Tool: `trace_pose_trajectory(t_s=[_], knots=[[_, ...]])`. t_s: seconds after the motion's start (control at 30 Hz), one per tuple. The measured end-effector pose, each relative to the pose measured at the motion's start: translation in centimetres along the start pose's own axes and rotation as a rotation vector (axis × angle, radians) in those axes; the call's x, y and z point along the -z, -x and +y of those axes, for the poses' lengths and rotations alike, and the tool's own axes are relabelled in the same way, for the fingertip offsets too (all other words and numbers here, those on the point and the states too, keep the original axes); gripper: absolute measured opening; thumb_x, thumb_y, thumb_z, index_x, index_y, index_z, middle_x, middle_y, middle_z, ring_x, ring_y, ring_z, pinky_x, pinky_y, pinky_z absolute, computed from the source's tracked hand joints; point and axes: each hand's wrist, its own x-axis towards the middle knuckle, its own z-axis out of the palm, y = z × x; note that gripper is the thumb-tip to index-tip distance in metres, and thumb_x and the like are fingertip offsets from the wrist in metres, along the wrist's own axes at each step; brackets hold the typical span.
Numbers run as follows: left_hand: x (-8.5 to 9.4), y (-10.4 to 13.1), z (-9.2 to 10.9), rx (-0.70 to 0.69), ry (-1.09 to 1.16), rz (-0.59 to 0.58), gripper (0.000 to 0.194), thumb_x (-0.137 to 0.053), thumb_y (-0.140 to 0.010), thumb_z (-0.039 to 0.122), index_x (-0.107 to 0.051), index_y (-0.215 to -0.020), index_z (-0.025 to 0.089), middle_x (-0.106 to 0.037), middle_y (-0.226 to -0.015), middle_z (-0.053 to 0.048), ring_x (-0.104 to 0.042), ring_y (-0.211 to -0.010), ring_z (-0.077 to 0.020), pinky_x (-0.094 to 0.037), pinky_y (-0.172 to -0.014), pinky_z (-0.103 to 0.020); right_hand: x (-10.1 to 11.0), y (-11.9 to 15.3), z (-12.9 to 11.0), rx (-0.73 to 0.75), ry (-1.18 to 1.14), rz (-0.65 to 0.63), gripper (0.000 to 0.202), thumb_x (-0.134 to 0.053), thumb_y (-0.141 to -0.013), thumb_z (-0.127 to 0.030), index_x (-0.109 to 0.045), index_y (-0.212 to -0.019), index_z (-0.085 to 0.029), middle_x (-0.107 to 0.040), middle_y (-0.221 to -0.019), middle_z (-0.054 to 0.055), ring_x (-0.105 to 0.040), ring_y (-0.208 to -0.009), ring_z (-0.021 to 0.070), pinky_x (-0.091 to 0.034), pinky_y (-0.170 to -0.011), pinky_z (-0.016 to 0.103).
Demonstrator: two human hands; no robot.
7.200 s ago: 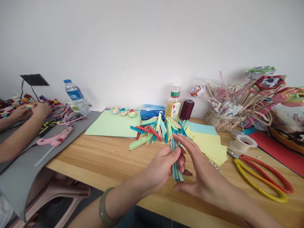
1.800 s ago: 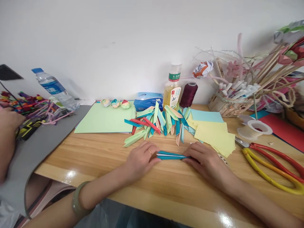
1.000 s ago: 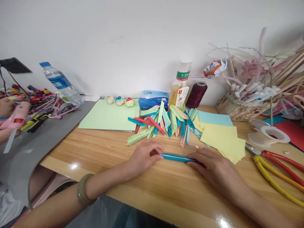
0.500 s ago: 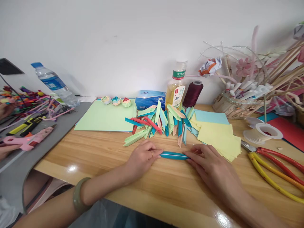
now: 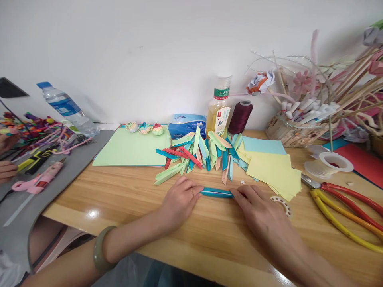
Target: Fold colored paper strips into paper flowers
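Note:
A narrow blue folded paper strip (image 5: 217,193) lies level above the wooden table, with a pale line along its length. My left hand (image 5: 182,200) pinches its left end between thumb and fingers. At the right end, my right hand (image 5: 257,207) grips the strip the same way. Just beyond the strip is a heap of folded paper pieces (image 5: 196,153) in green, blue, red and peach. Yellow paper sheets (image 5: 267,169) lie fanned out to the right of the heap, partly over a light blue sheet (image 5: 265,145).
Red and yellow handled pliers (image 5: 347,203) and a white spool (image 5: 327,164) lie at right. Behind the heap stand a tissue pack (image 5: 187,125), a drink bottle (image 5: 220,111) and a maroon thread cone (image 5: 240,116). Another person's hand (image 5: 7,171) is near a pink glue gun (image 5: 40,179).
The view has shifted slightly. My right hand has moved a little, and a white ring with holes now shows beside it. The other person's hand has left the glue gun.

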Motion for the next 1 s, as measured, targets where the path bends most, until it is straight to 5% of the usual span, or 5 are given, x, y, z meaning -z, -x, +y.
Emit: trace_pose_trajectory(t_s=[0.43, 0.67, 1.0], knots=[[1.0, -0.9, 0.9, 0.345, 0.124, -0.208, 0.013, -0.054, -0.082, 0.016, -0.066, -0.086, 0.017, -0.063, -0.084, -0.005, -0.055, -0.085, -0.0188, -0.046, -0.074, -0.033, -0.5, 0.2, 1.0, -0.101, -0.114, -0.049, 0.026, -0.044, -0.086, -0.007, -0.058, -0.103, -0.019, -0.058, -0.087, 0.006, -0.056, -0.08, 0.0217, -0.048, -0.059, 0.029], [0.7, -0.8, 0.6, 0.357, 0.131, -0.203, 0.013, -0.054, -0.082, 0.018, -0.065, -0.09, 0.019, -0.065, -0.09, -0.004, -0.055, -0.089, -0.0196, -0.044, -0.079, -0.034, -0.1, 0.2, 0.2, -0.054, 0.117, 0.011, 0.031, -0.043, -0.081, 0.0, -0.06, -0.103, -0.013, -0.061, -0.089, 0.01, -0.056, -0.081, 0.026, -0.049, -0.064, 0.036], [1.1, -1.2, 0.5, 0.343, 0.181, -0.251, 0.016, -0.053, -0.081, 0.014, -0.063, -0.092, 0.018, -0.063, -0.086, -0.004, -0.052, -0.087, -0.019, -0.044, -0.079, -0.034, -0.2, -0.3, 1.5, 0.091, -0.135, -0.033, 0.023, -0.038, -0.088, -0.007, -0.06, -0.094, -0.011, -0.057, -0.083, 0.01, -0.053, -0.077, 0.0235, -0.048, -0.064, 0.035]])
